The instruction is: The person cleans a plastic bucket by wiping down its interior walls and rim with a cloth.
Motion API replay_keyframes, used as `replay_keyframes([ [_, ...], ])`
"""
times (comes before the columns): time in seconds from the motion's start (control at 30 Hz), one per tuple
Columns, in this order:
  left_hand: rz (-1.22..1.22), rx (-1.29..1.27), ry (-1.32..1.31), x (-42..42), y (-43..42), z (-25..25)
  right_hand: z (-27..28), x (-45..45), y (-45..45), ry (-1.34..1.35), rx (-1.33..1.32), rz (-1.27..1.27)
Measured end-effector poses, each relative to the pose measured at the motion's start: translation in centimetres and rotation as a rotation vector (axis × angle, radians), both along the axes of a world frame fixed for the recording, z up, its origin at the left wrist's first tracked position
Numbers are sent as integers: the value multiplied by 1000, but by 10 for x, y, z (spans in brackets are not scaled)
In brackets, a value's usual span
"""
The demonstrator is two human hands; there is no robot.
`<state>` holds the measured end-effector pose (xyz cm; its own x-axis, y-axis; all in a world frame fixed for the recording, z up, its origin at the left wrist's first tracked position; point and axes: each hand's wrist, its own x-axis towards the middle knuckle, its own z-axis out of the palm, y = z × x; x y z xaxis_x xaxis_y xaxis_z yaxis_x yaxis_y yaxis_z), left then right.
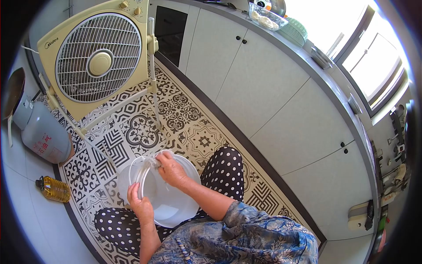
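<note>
A white plastic bucket (173,213) with a thin wire handle sits between my knees. My left hand (141,204) is closed on the near left part of its rim, fingers over the outside and thumb toward the inside. My right hand (170,169) pinches a whitish-grey, fuzzy scrubbing rag (153,159) against the far left rim. Its exact kind is unclear, and part of it is hidden under the fingers. Inside, the bucket's pale wall and bottom show. A pale translucent surface (124,180) stands just left of the rim; whether it belongs to the bucket I cannot tell.
A beige box fan (100,64) on a white stand faces me from the far left. Along the left wall are a grey gas cylinder (46,132) and an oil bottle (56,189). Pale cabinets (268,92) line the right side, under a counter holding a glass bowl (267,18).
</note>
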<state>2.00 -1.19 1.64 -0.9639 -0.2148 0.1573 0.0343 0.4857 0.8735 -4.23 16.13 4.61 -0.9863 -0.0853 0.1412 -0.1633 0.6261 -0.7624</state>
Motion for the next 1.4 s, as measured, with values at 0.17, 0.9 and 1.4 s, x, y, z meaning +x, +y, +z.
replay_keyframes([
  [0.17,18,30,-2,-3,-4,-4,-37,-9,28,-99,12,-339],
  [0.9,-46,-40,24,3,3,4,-1,3,-3,27,-6,-15],
  [1.4,-29,-95,-1,4,4,6,-30,-10,28,-109,-42,-373],
])
